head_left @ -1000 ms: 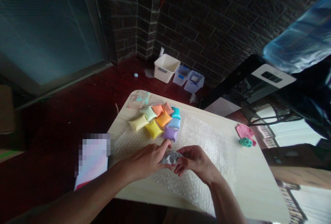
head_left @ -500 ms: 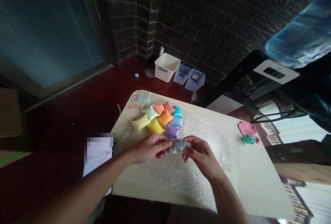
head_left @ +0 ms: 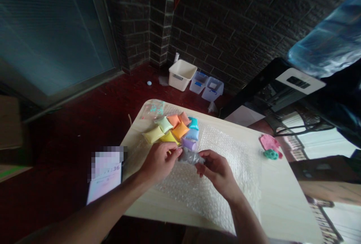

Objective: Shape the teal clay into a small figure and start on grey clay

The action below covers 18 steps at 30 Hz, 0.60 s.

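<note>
Both hands pinch a small grey packet (head_left: 188, 156) just above a sheet of bubble wrap (head_left: 214, 168) on a pale wooden table (head_left: 276, 195). My left hand (head_left: 159, 160) grips the packet's left end with closed fingers. My right hand (head_left: 216, 170) holds its right end between thumb and fingertips. Just beyond the hands lies a cluster of several small coloured packets (head_left: 175, 129): yellow, green, orange, teal, blue and purple. The purple one (head_left: 188, 143) is nearest my fingers.
A pink piece (head_left: 269, 142) and a green lump (head_left: 270, 154) sit near the table's right side. A clear bag (head_left: 153, 108) lies at the far left corner. On the dark red floor stand a white basket (head_left: 181, 74) and two clear boxes (head_left: 207, 85). A phone (head_left: 105, 178) sits left.
Both hands have lifted the grey packet a little and carried it away from me, closer to the coloured packets. My left fingers have curled into a tighter pinch.
</note>
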### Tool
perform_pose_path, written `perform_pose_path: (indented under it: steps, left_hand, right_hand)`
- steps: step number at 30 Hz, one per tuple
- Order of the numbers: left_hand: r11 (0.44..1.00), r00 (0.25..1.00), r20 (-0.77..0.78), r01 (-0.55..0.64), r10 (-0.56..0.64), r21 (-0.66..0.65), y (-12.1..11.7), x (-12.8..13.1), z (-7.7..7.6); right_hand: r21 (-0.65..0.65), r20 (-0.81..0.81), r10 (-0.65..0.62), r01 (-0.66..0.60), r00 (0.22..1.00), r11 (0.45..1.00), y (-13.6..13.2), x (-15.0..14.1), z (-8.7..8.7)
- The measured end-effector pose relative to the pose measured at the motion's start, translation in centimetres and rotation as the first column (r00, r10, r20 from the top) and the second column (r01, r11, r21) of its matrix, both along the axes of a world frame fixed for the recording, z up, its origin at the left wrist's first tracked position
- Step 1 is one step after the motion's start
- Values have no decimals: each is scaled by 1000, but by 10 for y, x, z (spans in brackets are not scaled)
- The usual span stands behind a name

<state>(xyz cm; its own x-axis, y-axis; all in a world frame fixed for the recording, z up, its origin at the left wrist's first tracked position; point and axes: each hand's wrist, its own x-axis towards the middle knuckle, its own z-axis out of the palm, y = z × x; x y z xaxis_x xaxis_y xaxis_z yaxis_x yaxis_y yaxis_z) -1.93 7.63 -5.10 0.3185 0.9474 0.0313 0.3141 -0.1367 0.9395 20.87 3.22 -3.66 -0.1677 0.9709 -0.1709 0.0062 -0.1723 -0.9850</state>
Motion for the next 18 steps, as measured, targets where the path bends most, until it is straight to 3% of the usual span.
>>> perform_pose_path:
  steps: [4, 9, 14, 18]
  left_hand:
    - [996, 980, 194, -17, 34, -86, -3, 4, -2]
    - [947, 859, 510, 127, 44, -295, 1, 10, -8]
    - [907, 830, 558, 211, 30, -364, 4, 10, -7]
    - [912, 840, 536, 148, 90, -384, 4, 9, -7]
  right_hand:
    - [86, 29, -45, 42, 999, 995, -1, -2, -6]
    - [51, -21, -100, 101, 995, 994, 1, 3, -4]
    - [1, -29, -75, 75, 997, 997, 2, 6, 5]
    - [5, -17, -82, 82, 996, 997, 3, 7, 6]
